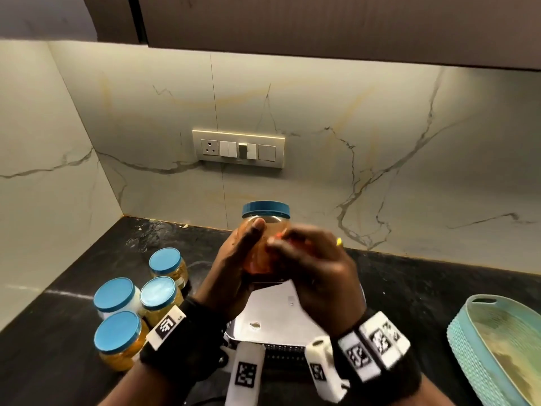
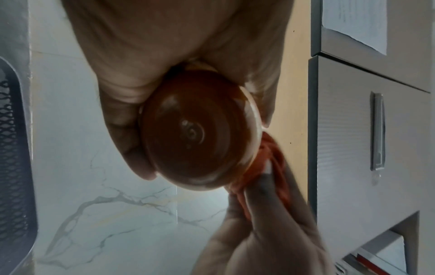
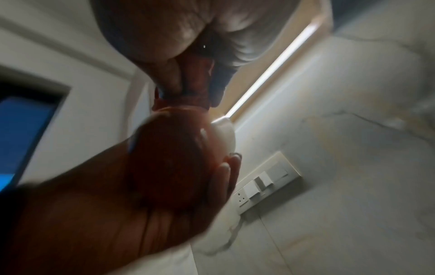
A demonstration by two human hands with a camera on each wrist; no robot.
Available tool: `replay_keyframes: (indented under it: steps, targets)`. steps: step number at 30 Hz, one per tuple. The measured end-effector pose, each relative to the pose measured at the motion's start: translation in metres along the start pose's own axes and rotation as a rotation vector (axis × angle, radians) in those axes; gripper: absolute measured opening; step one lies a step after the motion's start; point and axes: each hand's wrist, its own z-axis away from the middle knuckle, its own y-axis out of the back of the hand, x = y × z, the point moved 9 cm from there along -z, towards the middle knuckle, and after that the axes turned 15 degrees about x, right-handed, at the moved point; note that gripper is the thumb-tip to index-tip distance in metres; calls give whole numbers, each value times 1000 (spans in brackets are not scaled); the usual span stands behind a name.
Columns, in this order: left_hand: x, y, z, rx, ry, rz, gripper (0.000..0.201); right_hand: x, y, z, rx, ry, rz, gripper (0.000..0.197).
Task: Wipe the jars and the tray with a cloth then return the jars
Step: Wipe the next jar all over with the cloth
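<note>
A jar with a blue lid and red-orange contents [image 1: 265,218] is held up above the counter; my left hand [image 1: 231,268] grips its body from the left. Its round base [image 2: 195,134] fills the left wrist view and shows again as a dark red jar [image 3: 169,158] in the right wrist view. My right hand [image 1: 316,271] pinches a bunched orange cloth [image 2: 270,167] against the jar's right side; the cloth [image 3: 195,87] sits between thumb and fingers. A white tray with perforated sides [image 1: 278,315] lies on the counter under both hands, partly hidden.
Several blue-lidded jars [image 1: 120,338] with yellow and white contents stand grouped on the black counter, left of the tray. A teal woven basket [image 1: 497,341] sits at the right edge. A switch panel [image 1: 237,148] is on the marble wall behind.
</note>
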Motion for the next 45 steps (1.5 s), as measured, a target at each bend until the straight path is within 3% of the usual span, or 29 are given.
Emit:
replay_keyframes:
  steps: [2,4,7,10,11,14,16,21,23,26,29,31,33,35,37,40,43,45]
  targets:
    - [-3,-6,3,-2,16,0,60,25,8,-16,97,-182,-31,37]
    - [-1,-8,3,10,31,17,63,26,9,-18,114,-232,-51,35]
    - [8,-5,0,-2,16,37,90,-7,7,1,38,-92,-34,30]
    - [12,-3,0,-12,29,21,100,-16,9,5,24,30,-15,27]
    - [10,-4,1,-24,36,19,99,-7,9,-2,31,10,-15,30]
    - [4,-11,4,-27,64,23,91,32,8,-26,77,-244,-93,33]
    - [2,-12,5,-17,71,75,85,35,5,-28,73,-306,-115,34]
    - [2,4,1,9,63,193,109,-6,5,3,19,-141,-157,30]
    - [-1,6,-1,-13,85,196,110,-8,7,6,17,-76,-131,28]
    - [1,6,0,2,82,84,100,-4,5,9,-40,19,-38,33]
    - [9,6,-1,88,-12,-21,69,-9,0,13,-76,95,-1,32]
    - [9,2,-1,106,-100,-103,75,-15,-1,13,-90,140,-26,28]
    - [8,-2,1,101,-133,-91,65,-15,-1,12,-124,164,-18,27]
    - [7,-2,2,94,-126,-50,47,-5,1,5,-112,100,-14,34]
    - [5,-4,3,76,-111,-41,45,18,7,-6,-18,-77,-51,40]
    - [4,-6,3,48,-72,-25,57,29,9,-12,56,-210,-65,44]
    - [2,2,1,35,3,24,95,-8,-1,8,-13,-24,-63,35]
    - [0,8,0,33,44,20,107,-21,-5,18,-84,91,-110,28]
